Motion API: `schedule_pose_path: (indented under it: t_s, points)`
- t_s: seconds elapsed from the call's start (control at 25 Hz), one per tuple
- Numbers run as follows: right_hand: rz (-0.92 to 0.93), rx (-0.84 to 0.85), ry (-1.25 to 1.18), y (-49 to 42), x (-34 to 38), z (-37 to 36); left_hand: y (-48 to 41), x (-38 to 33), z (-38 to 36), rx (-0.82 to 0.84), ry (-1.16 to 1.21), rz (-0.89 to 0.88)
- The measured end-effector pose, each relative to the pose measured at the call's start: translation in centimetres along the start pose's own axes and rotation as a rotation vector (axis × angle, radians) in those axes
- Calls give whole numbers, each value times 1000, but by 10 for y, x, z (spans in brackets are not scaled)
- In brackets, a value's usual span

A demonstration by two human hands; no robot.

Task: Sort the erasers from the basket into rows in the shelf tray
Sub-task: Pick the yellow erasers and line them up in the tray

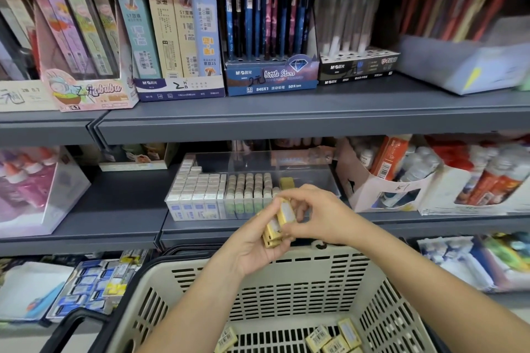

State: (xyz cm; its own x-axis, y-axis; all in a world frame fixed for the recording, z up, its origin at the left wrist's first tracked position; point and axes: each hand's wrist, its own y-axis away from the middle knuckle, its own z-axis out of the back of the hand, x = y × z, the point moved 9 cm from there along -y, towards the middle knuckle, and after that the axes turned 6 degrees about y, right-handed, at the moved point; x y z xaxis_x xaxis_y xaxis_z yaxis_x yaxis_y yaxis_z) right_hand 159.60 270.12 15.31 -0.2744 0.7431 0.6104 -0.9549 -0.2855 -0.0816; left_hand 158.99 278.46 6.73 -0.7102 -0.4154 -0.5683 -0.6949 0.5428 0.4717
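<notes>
My left hand (252, 246) grips a small stack of yellow-wrapped erasers (276, 226) above the basket. My right hand (318, 213) pinches the top eraser of that stack with curled fingers. Both hands hover just in front of the clear shelf tray (321, 175) on the middle shelf. The tray holds rows of white erasers (195, 189) on its left, rows of green-labelled ones (249, 186) in the middle, and one yellow eraser (286, 183) beside them. The beige slotted basket (286, 281) below holds several loose yellow erasers (332, 337) on its floor.
A cut cardboard box of glue bottles (381, 180) stands right of the tray. A clear box of bottles (37, 189) sits at the left. The upper shelf carries pen and pencil display boxes (269, 74). Packets of erasers (94, 284) lie on the lower shelf left of the basket.
</notes>
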Motion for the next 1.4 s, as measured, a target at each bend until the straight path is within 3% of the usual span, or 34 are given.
schedule_pose_path:
  t_s: [0.16,0.36,0.56,0.64,0.8,0.92,1.08,1.2,1.28,1.4]
  points:
    - [-75,-12,-284,4,-19,4,1,-5,-1,-47,29,-51]
    - [-60,-147,-233,5,-19,16,2,-11,-8,-74,-17,-95]
    - [-265,-270,-372,-6,-50,48,1,-13,7,-143,26,-106]
    - [-277,-263,-256,-14,-55,59,1,-16,14,-156,42,-129]
    - [-272,-116,262,-36,-61,61,1,-26,19,-143,-2,-182]
    - [-280,136,297,-43,-70,27,-1,-28,20,-147,-23,-194]
    - [-244,235,366,-48,-71,9,-5,-26,21,-158,-43,-188]
    - [-198,218,428,-47,-64,11,-7,-23,20,-165,-67,-177]
    - [-143,66,454,-42,-50,22,-7,-24,18,-169,-81,-180]
    - [-72,-60,172,-29,-23,24,-6,-26,17,-190,-96,-194]
